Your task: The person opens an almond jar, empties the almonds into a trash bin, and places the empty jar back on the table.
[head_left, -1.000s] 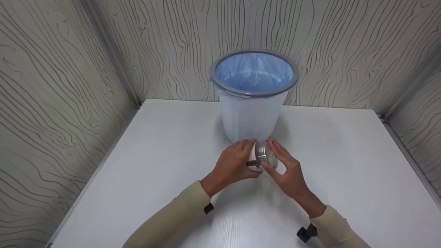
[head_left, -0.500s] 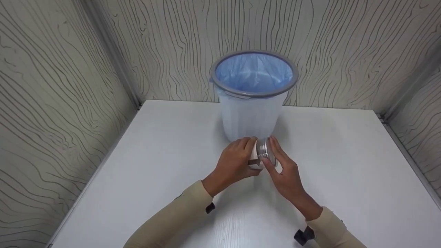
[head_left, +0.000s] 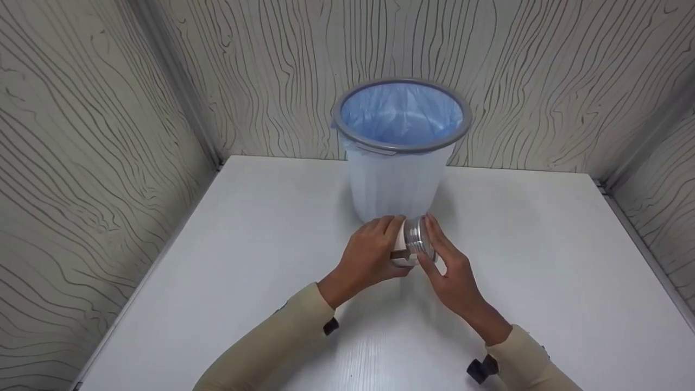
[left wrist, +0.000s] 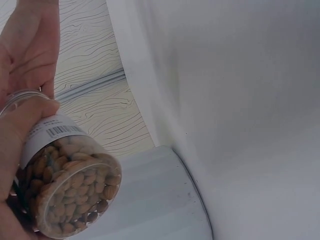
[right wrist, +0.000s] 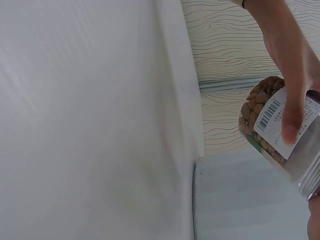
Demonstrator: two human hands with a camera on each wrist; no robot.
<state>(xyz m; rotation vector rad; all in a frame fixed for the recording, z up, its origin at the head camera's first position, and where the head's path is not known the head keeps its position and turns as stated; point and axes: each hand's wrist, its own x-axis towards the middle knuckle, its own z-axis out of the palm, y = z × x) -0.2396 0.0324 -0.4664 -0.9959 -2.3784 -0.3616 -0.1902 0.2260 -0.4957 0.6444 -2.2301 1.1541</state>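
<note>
A clear plastic jar (left wrist: 80, 190) of almonds is held in the air, tipped on its side, in front of the bin. It has a white label with a barcode (right wrist: 270, 112). My left hand (head_left: 369, 252) grips the jar's body from the left, its thumb over the label in the right wrist view. At the other end, my right hand (head_left: 453, 274) pinches the silver, ridged lid end (head_left: 421, 239) between thumb and fingers. The almonds lie toward the base, as the left wrist view shows. Part of the body is hidden by my left hand.
Behind the hands, a white bin (head_left: 396, 184) with a grey rim (head_left: 402, 148) and blue liner (head_left: 380, 111) stands on the white table (head_left: 260, 228). Wood-patterned panels (head_left: 282, 70) enclose the back and sides. Small black devices (head_left: 480, 369) sit at both sleeves.
The jar and both hands have risen slightly in the head view. My right thumb has shifted along the lid end, and the grip of both hands persists.
</note>
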